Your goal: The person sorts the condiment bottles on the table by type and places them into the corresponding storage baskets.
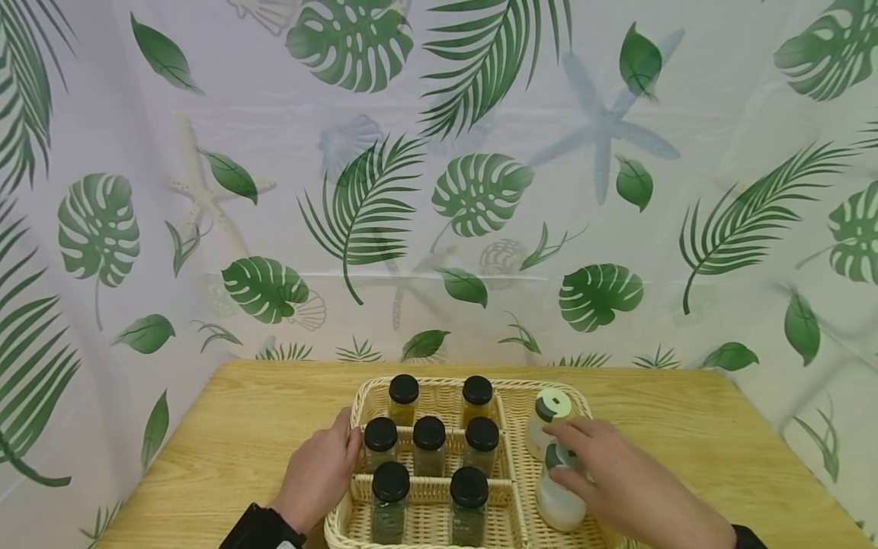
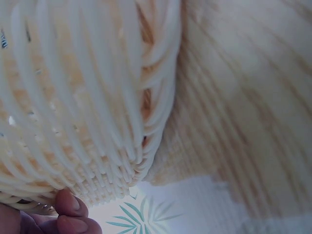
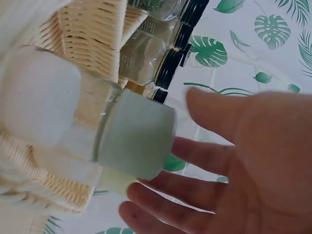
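Observation:
A woven basket (image 1: 519, 488) with compartments stands on the table. My left hand (image 1: 320, 467) grips its left rim; in the left wrist view the fingertips (image 2: 72, 204) lie against the weave. In the basket's right compartment is a jar (image 1: 561, 503) of white contents with a grey-green cap (image 3: 138, 134). Behind it stands a similar jar with a pale yellow-green lid (image 1: 552, 402). My right hand (image 1: 604, 465) is over the front jar, thumb and fingers spread around its cap, partly hiding it in the head view.
Several black-capped glass spice jars (image 1: 429, 446) stand in the basket's left compartments. The wooden table (image 1: 226, 435) extends on both sides of the basket. A leaf-patterned cloth (image 1: 439, 252) hangs behind the table.

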Demonstrator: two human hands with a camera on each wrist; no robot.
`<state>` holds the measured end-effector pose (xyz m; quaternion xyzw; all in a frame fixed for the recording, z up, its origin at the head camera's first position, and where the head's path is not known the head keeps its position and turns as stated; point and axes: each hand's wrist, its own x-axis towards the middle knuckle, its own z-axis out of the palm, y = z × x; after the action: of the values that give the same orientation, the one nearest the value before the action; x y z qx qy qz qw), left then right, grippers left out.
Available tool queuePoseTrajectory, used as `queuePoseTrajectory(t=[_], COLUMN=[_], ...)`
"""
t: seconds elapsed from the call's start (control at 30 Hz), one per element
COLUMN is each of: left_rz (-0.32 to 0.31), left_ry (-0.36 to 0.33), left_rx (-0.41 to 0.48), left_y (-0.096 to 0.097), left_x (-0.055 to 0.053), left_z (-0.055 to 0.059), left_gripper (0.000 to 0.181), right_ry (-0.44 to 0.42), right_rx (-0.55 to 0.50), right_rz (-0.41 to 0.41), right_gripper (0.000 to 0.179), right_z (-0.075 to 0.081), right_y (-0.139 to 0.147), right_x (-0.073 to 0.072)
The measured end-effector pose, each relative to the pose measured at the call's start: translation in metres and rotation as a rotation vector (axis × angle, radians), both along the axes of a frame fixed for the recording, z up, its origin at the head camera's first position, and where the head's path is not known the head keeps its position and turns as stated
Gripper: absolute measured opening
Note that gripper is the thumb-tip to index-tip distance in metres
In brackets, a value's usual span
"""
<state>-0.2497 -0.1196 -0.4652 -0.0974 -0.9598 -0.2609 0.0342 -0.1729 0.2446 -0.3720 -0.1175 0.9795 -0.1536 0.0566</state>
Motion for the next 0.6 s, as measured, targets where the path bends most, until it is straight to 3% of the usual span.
queuePoseTrajectory(t=[0.3,0.6], left_rz=[0.003,0.004], left_ry=[-0.003,-0.001], left_rx=[-0.007,-0.011], left_y=[0.000,0.001], left_x=[0.000,0.000], left_z=[0.004,0.004], left_gripper=[0.042,0.041], right_ry=[0.184,0.088], right_rx=[-0.054,-0.016], right_rz=[-0.082,-0.213], right_gripper=[0.043,0.052], right_z=[-0.001,-0.017], right_y=[0.021,0.046], right_x=[0.003,-0.007])
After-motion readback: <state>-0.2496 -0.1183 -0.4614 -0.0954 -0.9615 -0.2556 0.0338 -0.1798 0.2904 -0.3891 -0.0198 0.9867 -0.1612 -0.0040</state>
